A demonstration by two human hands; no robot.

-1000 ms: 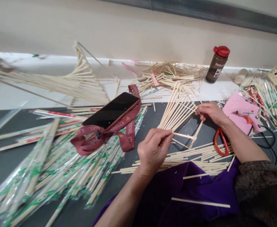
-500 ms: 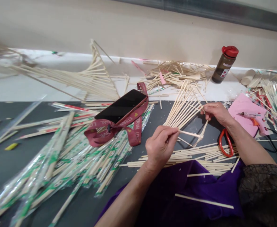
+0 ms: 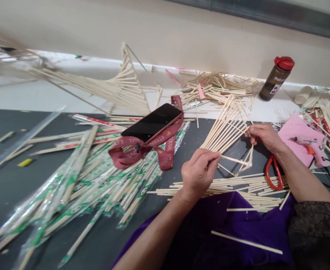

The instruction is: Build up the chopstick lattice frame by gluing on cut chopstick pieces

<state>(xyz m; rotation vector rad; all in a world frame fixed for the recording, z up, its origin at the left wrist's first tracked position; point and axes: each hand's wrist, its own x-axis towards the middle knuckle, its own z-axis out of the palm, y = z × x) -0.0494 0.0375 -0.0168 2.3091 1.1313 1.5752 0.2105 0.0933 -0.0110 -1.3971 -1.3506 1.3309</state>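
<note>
Both my hands hold a fan-shaped frame of glued wooden sticks [image 3: 227, 125] above the dark table [image 3: 10, 180]. My left hand [image 3: 198, 173] pinches the frame's lower left corner, fingers closed. My right hand [image 3: 262, 135] grips its right edge, fingers closed too. Loose bare sticks [image 3: 238, 185] lie under and in front of the frame. Red-handled scissors [image 3: 273, 172] lie beside my right wrist.
Wrapped chopsticks [image 3: 77, 191] cover the left half of the table. A phone [image 3: 155, 123] with a maroon lanyard [image 3: 142, 152] lies on them. A large stick structure [image 3: 111, 90], a stick heap [image 3: 218, 88], a red-capped bottle [image 3: 277, 78], a glue gun [image 3: 305, 144] on pink paper. Purple cloth [image 3: 232, 225] on my lap.
The view has swung left, so everything sits further right in the frame. Both hands keep the same hold on the stick frame, which looks slightly more tilted.
</note>
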